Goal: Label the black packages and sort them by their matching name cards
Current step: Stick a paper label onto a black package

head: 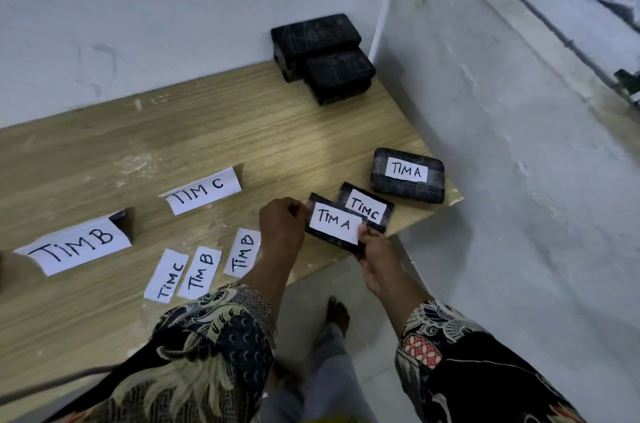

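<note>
The surface is pale wood-grain tan, flecked with white smears. The packages at the back corner are matte black with faint grey scuffs. The slips and name cards are white with black hand-lettering — so are the labels on the packages nearer the edge. The sleeves carry a batik print — black, cream and grey, with a red-orange patch on the right one. The wall is bluish white.

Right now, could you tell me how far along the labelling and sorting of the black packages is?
Two packages on the table already carry labels: TIM A near the right edge and TIM C. In hand, the left hand and right hand hold a third package, labelled TIM A. Left: the unlabelled packages stacked by the wall, three loose labels, and sorting to the TIM B and TIM C name cards.
</note>
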